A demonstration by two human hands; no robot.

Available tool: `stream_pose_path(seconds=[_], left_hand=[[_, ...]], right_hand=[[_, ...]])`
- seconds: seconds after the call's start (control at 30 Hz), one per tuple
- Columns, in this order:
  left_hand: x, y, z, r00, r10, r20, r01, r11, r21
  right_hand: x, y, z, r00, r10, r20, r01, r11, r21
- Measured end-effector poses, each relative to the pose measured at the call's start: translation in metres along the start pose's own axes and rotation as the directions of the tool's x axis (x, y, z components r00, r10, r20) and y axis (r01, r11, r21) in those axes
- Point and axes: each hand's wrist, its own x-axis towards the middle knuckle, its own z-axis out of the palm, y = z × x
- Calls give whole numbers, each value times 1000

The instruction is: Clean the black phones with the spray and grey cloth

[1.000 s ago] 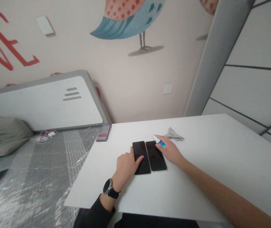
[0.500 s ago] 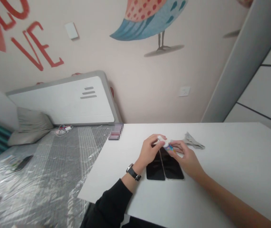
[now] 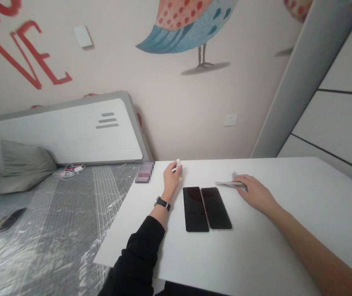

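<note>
My left hand [image 3: 171,179] is closed around a small white-capped bottle [image 3: 181,171] near the table's far edge; part of its coloured label shows beside the fingers. Two dark phones [image 3: 196,209] lie side by side, screens up, the right-hand phone [image 3: 216,208] having a pale rim. To the right of them, my right hand [image 3: 252,190] grips a grey cloth [image 3: 229,183], one end of which trails left over the tabletop.
The white table [image 3: 256,255] stands against the wall. A blurred-out pinkish object [image 3: 144,172] sits at its far left corner. On the left is a plastic-covered bed [image 3: 55,222] with a cushion [image 3: 24,164], a coiled cable [image 3: 68,172] and another dark phone [image 3: 11,220].
Both hands were together on the bottle above the phones. My left hand has carried it left and back; my right hand has let go of it and taken hold of the cloth.
</note>
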Motion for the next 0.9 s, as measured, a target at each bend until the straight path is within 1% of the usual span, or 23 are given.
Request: stream_pose_path(seconds=[0.07,0.13,0.17,0.2,0.23,0.27,0.3,0.33,0.37,0.4,0.43,0.47,0.5,0.57,0.63,0.67,0.73,0.77,0.83,0.9], left_hand=[[-7,11,-4,998,48,-34,-48,999,20],[-21,29,-6,994,108,-31,-108,994,25],[-32,39,-5,991,134,11,-134,991,15],[-43,49,-3,984,158,83,-158,987,-3],[-56,59,1,968,177,179,-175,984,-29],[-68,67,5,930,187,316,-171,982,-77],[-79,74,9,859,157,487,-83,982,-170],[-88,79,14,786,115,607,19,978,-209],[-94,83,17,734,52,677,111,974,-196],[-98,85,20,712,-16,702,208,960,-189],[-98,85,21,709,-80,701,283,942,-179],[-97,84,21,718,-131,683,338,924,-178],[-93,82,20,733,-165,660,373,909,-187],[-85,78,15,756,-187,627,394,895,-209],[-78,74,11,770,-194,608,402,888,-226],[-76,73,9,772,-199,604,412,880,-237],[-75,71,8,760,-204,617,441,859,-259],[-76,72,8,749,-205,631,458,848,-268],[-79,74,8,721,-203,663,488,828,-277],[-82,77,9,684,-205,701,517,813,-267]], right_hand=[[1,-6,-4,999,21,-27,-21,1000,10],[2,-20,-11,998,41,-54,-35,993,109],[2,-29,-15,998,48,-50,-36,978,204],[1,-39,-18,998,51,-26,-40,944,326],[-1,-50,-21,999,46,29,-54,897,439],[-3,-61,-23,995,47,87,-86,844,530],[-6,-72,-24,988,71,137,-140,782,607],[-9,-82,-23,975,92,202,-207,710,673],[-11,-90,-21,959,108,263,-271,629,728],[-13,-96,-19,943,119,309,-322,551,770],[-15,-101,-16,935,125,332,-350,484,802],[-16,-103,-13,935,131,330,-354,432,830],[-17,-104,-10,939,138,315,-343,396,852],[-17,-103,-6,946,147,288,-322,346,881],[-18,-101,-4,935,148,321,-352,301,886],[-19,-100,-4,924,145,355,-383,286,878],[-20,-100,-5,902,104,418,-430,287,856],[-21,-101,-5,895,61,441,-438,298,848],[-21,-103,-5,885,-66,461,-421,310,852],[-21,-105,-5,866,-198,460,-397,286,872]])
